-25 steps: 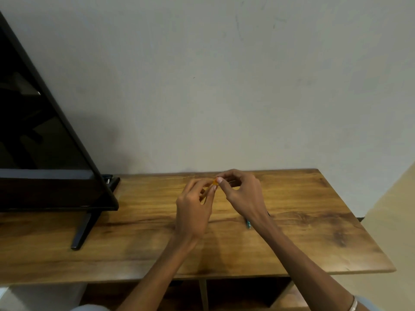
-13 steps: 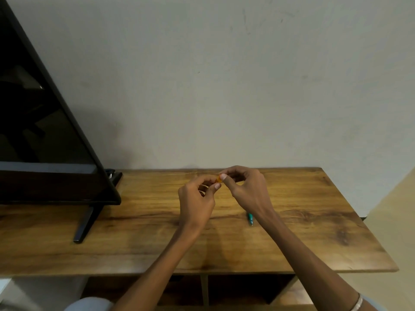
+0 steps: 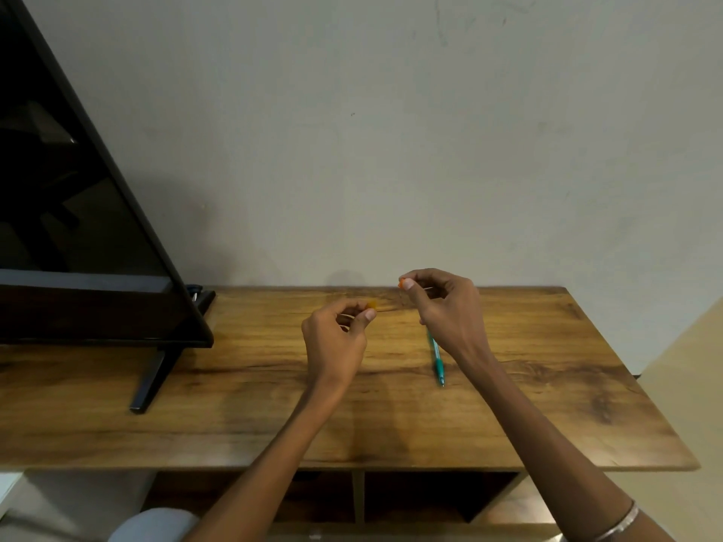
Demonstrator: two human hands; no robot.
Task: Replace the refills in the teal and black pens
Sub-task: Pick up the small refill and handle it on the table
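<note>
Our left hand pinches a small orange-tipped piece; our right hand pinches another orange-tipped part, held apart above the wooden counter, likely refill handling. The slim teal plastic pen lies beneath our right hand.

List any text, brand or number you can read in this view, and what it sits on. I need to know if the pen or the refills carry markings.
None is legible.
Teal pen: any print is too small to tell.
Orange-tipped piece in the right hand and the one in the left hand: no marks readable.
Screen: dark, no logo visible.
</note>
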